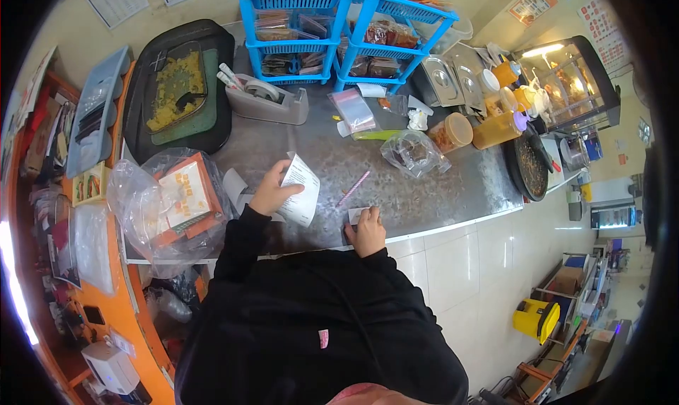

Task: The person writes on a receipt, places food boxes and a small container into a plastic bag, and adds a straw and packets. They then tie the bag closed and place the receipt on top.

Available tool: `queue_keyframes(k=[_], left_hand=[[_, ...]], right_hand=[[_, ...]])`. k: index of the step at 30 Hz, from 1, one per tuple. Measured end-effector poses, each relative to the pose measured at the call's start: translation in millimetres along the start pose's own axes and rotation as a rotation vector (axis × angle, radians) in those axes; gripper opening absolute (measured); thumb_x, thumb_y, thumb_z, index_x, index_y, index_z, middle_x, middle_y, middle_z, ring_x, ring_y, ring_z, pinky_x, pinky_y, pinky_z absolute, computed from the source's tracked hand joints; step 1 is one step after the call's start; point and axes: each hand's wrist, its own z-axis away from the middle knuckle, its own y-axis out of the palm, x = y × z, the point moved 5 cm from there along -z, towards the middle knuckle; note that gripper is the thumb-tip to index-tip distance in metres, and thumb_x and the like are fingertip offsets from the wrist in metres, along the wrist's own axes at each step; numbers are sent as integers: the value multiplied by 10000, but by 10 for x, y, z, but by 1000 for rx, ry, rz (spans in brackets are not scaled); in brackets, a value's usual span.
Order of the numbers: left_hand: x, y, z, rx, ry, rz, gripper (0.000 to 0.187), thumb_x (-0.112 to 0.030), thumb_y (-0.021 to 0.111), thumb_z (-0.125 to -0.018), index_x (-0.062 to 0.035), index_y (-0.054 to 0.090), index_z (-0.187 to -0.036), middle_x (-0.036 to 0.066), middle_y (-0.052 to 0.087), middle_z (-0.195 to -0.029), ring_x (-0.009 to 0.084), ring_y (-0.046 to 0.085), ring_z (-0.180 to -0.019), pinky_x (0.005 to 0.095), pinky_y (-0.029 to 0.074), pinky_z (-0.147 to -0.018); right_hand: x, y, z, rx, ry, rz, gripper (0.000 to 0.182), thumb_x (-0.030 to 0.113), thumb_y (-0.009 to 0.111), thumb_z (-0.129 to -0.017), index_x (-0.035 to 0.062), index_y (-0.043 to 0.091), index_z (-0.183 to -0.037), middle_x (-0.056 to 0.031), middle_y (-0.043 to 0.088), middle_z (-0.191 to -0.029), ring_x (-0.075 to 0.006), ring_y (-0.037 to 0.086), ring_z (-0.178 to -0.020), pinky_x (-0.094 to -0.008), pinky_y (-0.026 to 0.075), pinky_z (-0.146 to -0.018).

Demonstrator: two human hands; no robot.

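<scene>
My left hand (270, 191) pinches a white printed receipt (303, 196) between thumb and fingers, held up above the metal counter (417, 193). Near the counter's front edge, my right hand (369, 234) is bent over a small white paper slip (356, 215), its fingers touching it; part of the slip is hidden under the hand. Between the two hands lies a pink-and-white striped pen (353, 188). White papers (237, 186) rest left of my left hand, beside a clear plastic bag (134, 200) around an orange-and-white box (187, 196).
Behind stand a grey tape dispenser (272, 108), blue basket racks (293, 48) and a black tray (219, 73) with yellow food. To the right are a crumpled clear bag (414, 153), a lidded jar (451, 133), a sauce bottle (498, 129) and a black pan (527, 168).
</scene>
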Motion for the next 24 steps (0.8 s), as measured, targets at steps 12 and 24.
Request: queue_keyframes(k=[12, 24], left_hand=[[36, -24, 13, -5, 17, 37, 534, -3, 633, -714, -8, 398, -1194, 118, 622, -957, 167, 611, -859, 277, 474, -733], [-605, 396, 446, 142, 379, 53, 759, 84, 511, -744, -31, 169, -1412, 120, 327, -1379, 170, 333, -1250, 282, 238, -1022]], right_hand=[[-2, 75, -5, 8, -68, 129, 256, 204, 593, -750, -11, 496, -850, -180, 479, -946, -327, 597, -743, -388, 522, -538], [522, -1333, -407, -320, -429, -835, 107, -60, 516, -623, 2, 429, -610, -196, 574, -1094, -355, 596, -967, -407, 426, -899]])
